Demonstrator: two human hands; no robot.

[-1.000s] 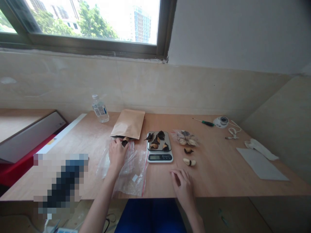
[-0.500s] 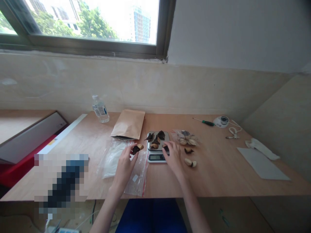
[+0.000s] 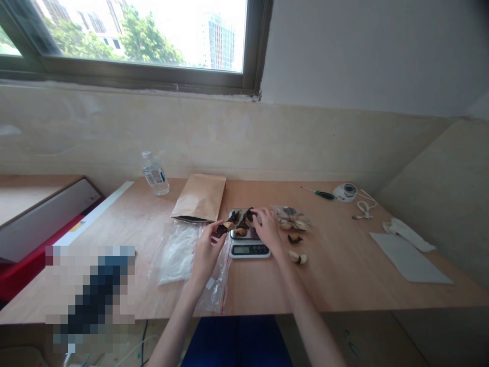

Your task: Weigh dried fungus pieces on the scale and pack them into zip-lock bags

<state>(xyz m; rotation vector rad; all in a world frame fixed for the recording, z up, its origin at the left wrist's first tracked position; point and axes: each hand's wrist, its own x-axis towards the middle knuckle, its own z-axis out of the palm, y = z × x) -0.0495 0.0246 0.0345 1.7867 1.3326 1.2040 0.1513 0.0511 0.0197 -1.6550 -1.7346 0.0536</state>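
My left hand (image 3: 210, 247) pinches a curled dried piece (image 3: 226, 227), dark brown with a tan end, at the left edge of a small digital scale (image 3: 250, 250). My right hand (image 3: 266, 227) reaches over the metal plate of the scale, its bent fingers closed against a blackish dried piece (image 3: 250, 212); the fingers partly cover it. Other dark-and-tan pieces (image 3: 240, 231) lie on the plate. Right of the scale are a dark curled piece (image 3: 294, 238) and a cream piece with a dark band (image 3: 298, 257). Behind them sits a clear bag of similar pieces (image 3: 294, 220).
Left of the scale lie clear zip bags (image 3: 178, 255) and a brown paper pouch (image 3: 200, 199). A water bottle (image 3: 156, 174) stands behind. At right are a green screwdriver (image 3: 324, 194), a white dome camera (image 3: 346, 192) with its cable, and a grey sheet (image 3: 410, 260).
My left hand has moved right, bringing its dried piece to the scale's edge. My right hand has shifted up and away from me over the plate, uncovering the scale's display and buttons.
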